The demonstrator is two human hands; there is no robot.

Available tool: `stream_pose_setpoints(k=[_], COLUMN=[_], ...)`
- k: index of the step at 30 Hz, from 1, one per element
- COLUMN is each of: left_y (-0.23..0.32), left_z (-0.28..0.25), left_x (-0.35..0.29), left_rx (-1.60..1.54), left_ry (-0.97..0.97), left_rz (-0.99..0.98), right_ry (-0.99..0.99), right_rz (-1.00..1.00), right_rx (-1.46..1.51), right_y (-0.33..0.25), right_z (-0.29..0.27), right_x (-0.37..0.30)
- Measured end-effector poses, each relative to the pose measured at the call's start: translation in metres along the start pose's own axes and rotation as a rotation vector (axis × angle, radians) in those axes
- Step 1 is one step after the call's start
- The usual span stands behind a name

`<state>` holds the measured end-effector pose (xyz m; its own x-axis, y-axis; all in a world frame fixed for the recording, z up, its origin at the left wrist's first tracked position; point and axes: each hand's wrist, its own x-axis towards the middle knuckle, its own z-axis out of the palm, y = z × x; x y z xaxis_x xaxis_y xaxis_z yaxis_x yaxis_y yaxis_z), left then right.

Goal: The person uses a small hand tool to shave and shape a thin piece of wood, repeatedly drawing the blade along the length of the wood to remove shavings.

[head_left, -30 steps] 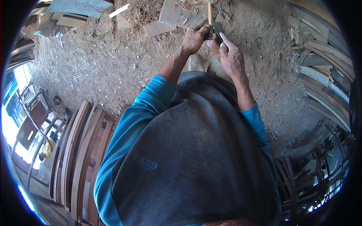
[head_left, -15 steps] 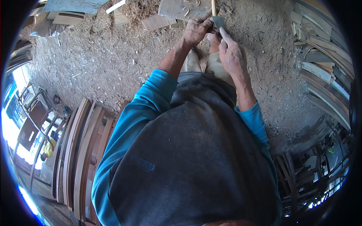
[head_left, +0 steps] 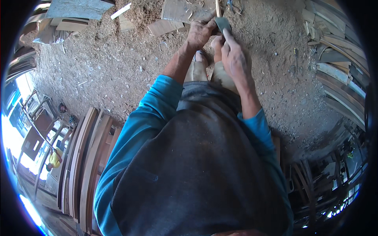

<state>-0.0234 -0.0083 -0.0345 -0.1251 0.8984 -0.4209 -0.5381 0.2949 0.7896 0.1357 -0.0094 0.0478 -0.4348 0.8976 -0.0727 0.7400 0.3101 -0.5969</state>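
Observation:
My left hand [head_left: 200, 34] is closed around the near part of a thin, pale wooden stick [head_left: 217, 8], which points away from me at the top. A flat grey-green piece [head_left: 223, 24] lies against the stick, perhaps a sheet of sandpaper. My right hand [head_left: 236, 57] is closed on this piece, with the index finger stretched along it and pressing down. Both hands are close together above my feet. The fingertips of my left hand and the lower end of the stick are partly hidden.
Shavings and dust cover the ground. Flat boards [head_left: 183, 11] lie just beyond my hands. Long planks [head_left: 92, 157] are stacked at lower left, and more timber [head_left: 342, 86] leans at right. A person in yellow [head_left: 55, 158] is far off at left.
My right hand and the flat piece have moved slightly left and nearer, relative to the picture. The whole view has shifted a little. Both grips stay the same.

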Motion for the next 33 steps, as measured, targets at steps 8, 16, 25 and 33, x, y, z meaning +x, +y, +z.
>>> stream_pose_setpoints(k=[8, 16, 25, 33], left_y=[0.006, 0.006, -0.007, -0.009], left_z=[0.006, 0.001, -0.001, -0.003], left_x=[-0.007, -0.001, -0.004, -0.005], left_rx=[0.075, 0.001, -0.054, -0.045], left_ry=[-0.021, -0.076, -0.054, -0.034], left_rz=[-0.077, -0.087, -0.043, -0.018], right_ry=[-0.170, -0.056, -0.009, -0.045], right_rz=[0.154, 0.256, 0.053, 0.071], right_rx=[-0.175, 0.216, 0.164, 0.115], right_y=[-0.007, 0.002, 0.008, 0.005], right_z=[-0.003, -0.011, -0.013, -0.001], right_x=[0.039, 0.085, -0.010, 0.000])
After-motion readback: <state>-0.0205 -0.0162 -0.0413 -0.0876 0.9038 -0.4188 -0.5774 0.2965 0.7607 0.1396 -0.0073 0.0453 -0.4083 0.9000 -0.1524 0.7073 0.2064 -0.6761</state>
